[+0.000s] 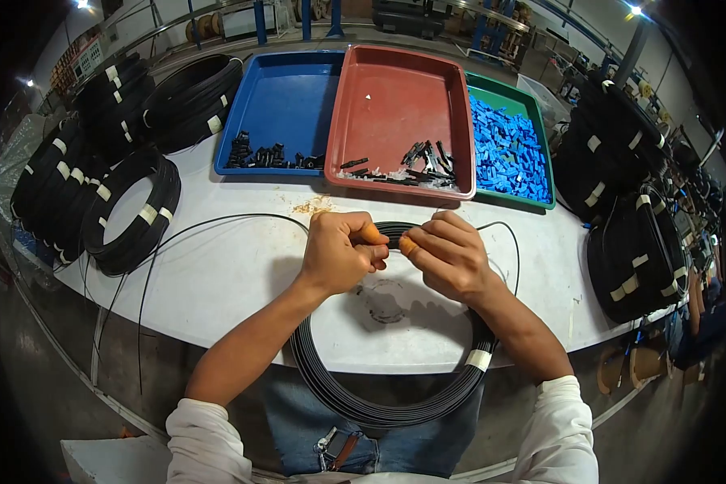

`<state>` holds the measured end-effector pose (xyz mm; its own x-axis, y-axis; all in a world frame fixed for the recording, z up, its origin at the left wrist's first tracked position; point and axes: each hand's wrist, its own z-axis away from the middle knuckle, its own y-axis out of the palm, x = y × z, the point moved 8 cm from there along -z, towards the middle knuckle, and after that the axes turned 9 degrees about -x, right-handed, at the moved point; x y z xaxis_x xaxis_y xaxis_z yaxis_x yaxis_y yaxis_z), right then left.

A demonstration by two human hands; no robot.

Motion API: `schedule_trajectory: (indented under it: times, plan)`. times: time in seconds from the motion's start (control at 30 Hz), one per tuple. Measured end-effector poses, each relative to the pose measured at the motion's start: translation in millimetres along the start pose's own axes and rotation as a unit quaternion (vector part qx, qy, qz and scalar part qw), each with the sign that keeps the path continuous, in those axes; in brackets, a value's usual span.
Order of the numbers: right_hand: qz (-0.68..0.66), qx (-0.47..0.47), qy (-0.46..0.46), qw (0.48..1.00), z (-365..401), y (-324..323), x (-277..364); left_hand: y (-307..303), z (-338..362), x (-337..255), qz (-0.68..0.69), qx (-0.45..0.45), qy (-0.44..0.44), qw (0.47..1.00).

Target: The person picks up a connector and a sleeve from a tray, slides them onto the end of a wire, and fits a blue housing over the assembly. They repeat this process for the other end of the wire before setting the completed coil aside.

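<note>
My left hand and my right hand are close together above the white table, a small gap between them. Fingertips on both are pinched closed, and orange coverings show on some fingers. Whatever they pinch is too small or hidden to name. Below and behind them lies a large coil of black cable, its near side hanging past the table's front edge and bound with a pale tape band. One loose cable strand arcs from the left toward my left hand. Another strand loops out at the right.
Behind my hands stand a blue tray with small black parts, a red tray with black pieces and clear bits, and a green tray full of blue parts. Black cable coils crowd the left; more coils stand right.
</note>
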<state>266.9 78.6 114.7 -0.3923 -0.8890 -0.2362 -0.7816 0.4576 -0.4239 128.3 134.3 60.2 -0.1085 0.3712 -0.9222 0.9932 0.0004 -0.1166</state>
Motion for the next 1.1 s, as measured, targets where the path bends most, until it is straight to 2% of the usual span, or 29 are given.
schedule_trajectory:
  times: [0.03,0.07,0.1,0.13,0.17,0.2,0.23,0.27,0.33,0.37,0.4,0.43,0.47,0.53,0.57,0.6,0.63,0.67,0.7,0.73,0.77,0.8,0.87,0.9,0.93,1.0,1.03,1.07,1.1]
  plan:
    - [-0.027,0.042,0.054,0.997,1,6,-6,-1,1,-7,-0.051,-0.016,0.066,0.996]
    - [-0.054,0.083,0.108,0.989,4,13,-12,-2,1,-5,-0.053,-0.016,0.065,0.996]
    - [-0.088,0.09,0.233,0.964,14,17,-26,-3,7,-27,-0.121,-0.041,0.222,0.967]
    - [-0.089,0.089,0.234,0.964,13,17,-28,-1,20,-48,-0.185,-0.062,0.371,0.908]
    - [-0.245,0.125,0.447,0.851,31,32,-49,5,26,-55,-0.266,-0.046,0.426,0.863]
    - [-0.38,0.149,0.621,0.669,55,47,-51,6,25,-56,-0.265,-0.044,0.427,0.863]
    - [-0.379,0.147,0.622,0.669,56,47,-50,11,31,-62,-0.263,-0.037,0.478,0.837]
    - [-0.349,0.127,0.587,0.719,50,43,-51,15,38,-67,-0.261,-0.03,0.527,0.808]
    - [-0.283,0.089,0.506,0.81,38,35,-49,13,32,-57,-0.281,-0.026,0.489,0.825]
    - [-0.199,0.057,0.403,0.892,27,24,-42,5,17,-44,-0.215,-0.043,0.377,0.9]
    - [-0.197,0.057,0.403,0.892,27,20,-43,-3,5,-30,-0.144,-0.057,0.258,0.954]
    - [-0.128,0.056,0.259,0.956,12,11,-29,-1,-2,-5,-0.092,-0.001,0.078,0.993]
    - [-0.058,0.054,0.107,0.991,3,6,-10,-4,-3,-7,-0.092,-0.004,0.078,0.993]
    - [-0.037,0.03,0.066,0.997,7,7,-5,2,-3,18,0.058,0.05,-0.129,0.989]
    - [-0.026,0.038,0.057,0.997,6,10,-3,5,0,23,0.057,0.051,-0.131,0.988]
    - [-0.014,0.046,0.049,0.998,6,11,-1,1,-2,10,-0.011,0.003,0.002,1.0]
    - [-0.059,0.089,0.123,0.987,8,16,-10,-2,1,-7,-0.079,-0.044,0.137,0.986]
    - [-0.058,0.087,0.124,0.987,8,17,-10,-4,0,-6,-0.081,-0.042,0.138,0.986]
    - [-0.186,0.077,0.335,0.92,24,24,-32,1,11,-31,-0.198,-0.035,0.302,0.932]
    - [-0.303,0.062,0.525,0.793,47,36,-45,11,27,-50,-0.306,-0.026,0.452,0.838]
    - [-0.395,0.083,0.619,0.674,58,44,-49,13,36,-63,-0.297,-0.038,0.519,0.801]
    - [-0.395,0.082,0.619,0.674,55,41,-52,12,34,-66,-0.297,-0.037,0.519,0.801]
    - [-0.454,0.115,0.625,0.625,56,44,-45,17,48,-74,-0.26,-0.023,0.613,0.746]
    - [-0.426,0.091,0.617,0.656,56,44,-45,15,44,-70,-0.293,-0.01,0.578,0.761]
    - [-0.425,0.093,0.618,0.655,56,44,-40,16,46,-68,-0.292,-0.011,0.577,0.762]
    - [-0.204,0.037,0.408,0.889,23,12,-35,-1,22,-51,-0.221,-0.067,0.402,0.886]
    - [-0.148,0.031,0.347,0.925,21,9,-31,-3,16,-47,-0.16,-0.07,0.359,0.917]
    - [-0.148,0.031,0.346,0.926,19,9,-31,-2,17,-47,-0.161,-0.071,0.36,0.916]
    - [-0.097,0.019,0.247,0.964,9,3,-20,-4,9,-35,-0.115,-0.064,0.263,0.956]
